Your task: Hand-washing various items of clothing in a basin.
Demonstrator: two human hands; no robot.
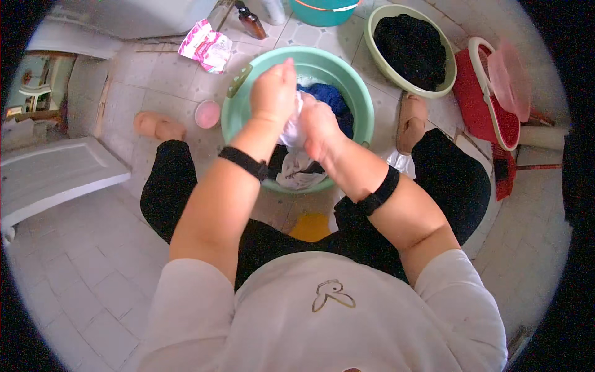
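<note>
My left hand (273,93) and my right hand (318,120) are close together over a green plastic basin (241,125). Both grip a wet-looking white cloth (292,132), which hangs down between them into the basin. Dark blue fabric (329,96) lies in the basin beyond my right hand. On its near side, a greyish cloth (300,171) rests against black fabric (278,159). My hands and forearms hide part of what the basin holds.
A pale green basin (372,42) of black laundry stands at the far right, beside a red mop bucket (474,93). Further back are a teal bucket (323,16), a brown bottle (251,21) and a pink-white packet (206,46). A small pink bowl (207,114) sits left of the basin.
</note>
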